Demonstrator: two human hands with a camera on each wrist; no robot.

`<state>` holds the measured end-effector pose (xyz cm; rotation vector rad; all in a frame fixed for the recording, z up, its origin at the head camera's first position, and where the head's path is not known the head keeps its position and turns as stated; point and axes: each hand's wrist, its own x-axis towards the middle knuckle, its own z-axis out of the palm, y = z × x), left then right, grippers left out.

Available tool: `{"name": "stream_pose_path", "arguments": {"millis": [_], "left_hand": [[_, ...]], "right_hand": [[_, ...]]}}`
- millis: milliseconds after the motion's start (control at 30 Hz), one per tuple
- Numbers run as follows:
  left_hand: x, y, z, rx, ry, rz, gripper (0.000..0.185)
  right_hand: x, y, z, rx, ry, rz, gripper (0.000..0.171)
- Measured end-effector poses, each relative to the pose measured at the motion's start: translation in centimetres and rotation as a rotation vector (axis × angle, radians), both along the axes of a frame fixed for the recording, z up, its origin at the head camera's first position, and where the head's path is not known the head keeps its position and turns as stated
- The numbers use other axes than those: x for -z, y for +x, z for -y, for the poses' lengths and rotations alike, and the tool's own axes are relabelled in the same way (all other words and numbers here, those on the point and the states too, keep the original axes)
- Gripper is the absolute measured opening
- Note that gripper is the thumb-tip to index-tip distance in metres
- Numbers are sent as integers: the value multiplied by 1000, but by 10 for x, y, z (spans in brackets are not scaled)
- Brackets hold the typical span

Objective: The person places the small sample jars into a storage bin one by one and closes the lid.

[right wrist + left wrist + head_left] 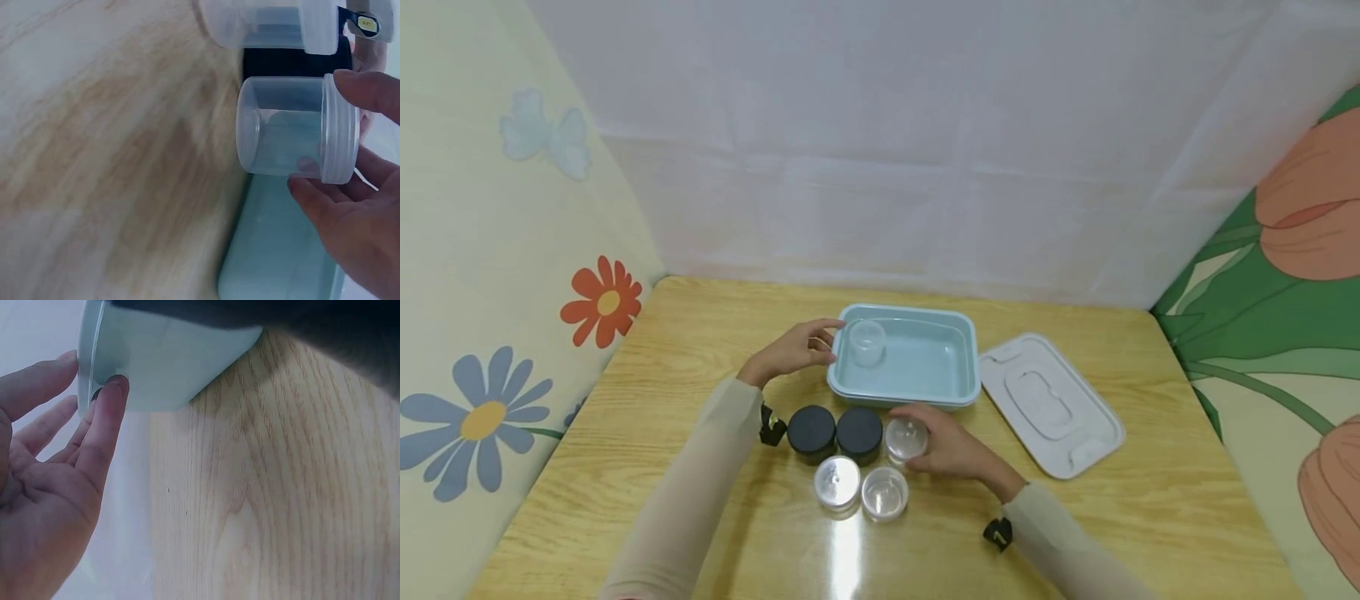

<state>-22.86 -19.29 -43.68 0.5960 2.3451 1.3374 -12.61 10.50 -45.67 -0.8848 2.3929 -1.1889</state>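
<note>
A light blue plastic bin [925,395] stands mid-table with one clear jar [868,342] inside at its left end. My left hand [795,348] is at the bin's left edge, its fingers loosely extended against the rim and outer wall; the left wrist view shows the fingertips [117,381] there. My right hand [947,444] grips a clear screw-top jar [284,128] round its lid, thumb on one side and fingers on the other. This jar is in front of the bin, beside two black-lidded jars [812,431]. Two more clear jars [884,494] stand nearer me.
A white lid [1075,417] lies at an angle on the wooden table [1180,500], right of the bin. White cloth [880,167] hangs behind the table. Flower-printed panels [482,421] border both sides.
</note>
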Motion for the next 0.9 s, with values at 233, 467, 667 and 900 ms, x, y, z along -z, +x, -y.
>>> {"name": "stream_pose_path", "arguments": {"millis": [233, 467, 667, 900], "left_hand": [[1, 0, 1, 5, 21, 22, 60], [-1, -1, 0, -15, 11, 51, 61], [-4, 0, -2, -19, 6, 61, 61], [-5, 0, -2, -32, -5, 73, 63]], "right_hand": [[-15, -2, -2, -19, 1, 16, 68], [-30, -6, -5, -31, -8, -29, 65], [-39, -10, -6, -24, -3, -59, 64], [-52, -14, -8, -20, 1, -73, 64]]}}
